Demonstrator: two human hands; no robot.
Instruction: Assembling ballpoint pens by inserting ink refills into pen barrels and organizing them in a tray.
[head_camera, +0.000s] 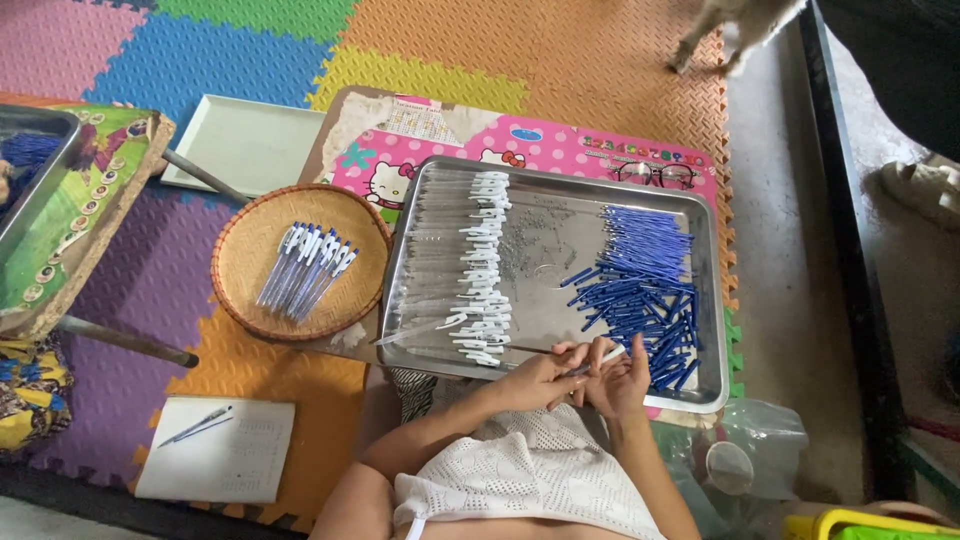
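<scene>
Head view: I see my left hand (535, 380) and right hand (618, 378) pinching a pen part (598, 360) together, axis crosswise, at the steel tray's (560, 345) near edge.

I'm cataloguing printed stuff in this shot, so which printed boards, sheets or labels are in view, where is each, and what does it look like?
Pink printed board: under the metal tray, polka dots, cartoon cat, colourful character row.
Green printed board: far left, picture with round-dotted border.
White paper sheet: bottom left on the floor mat, faint grid, a pen lying on it.
No screens or packages.
</scene>
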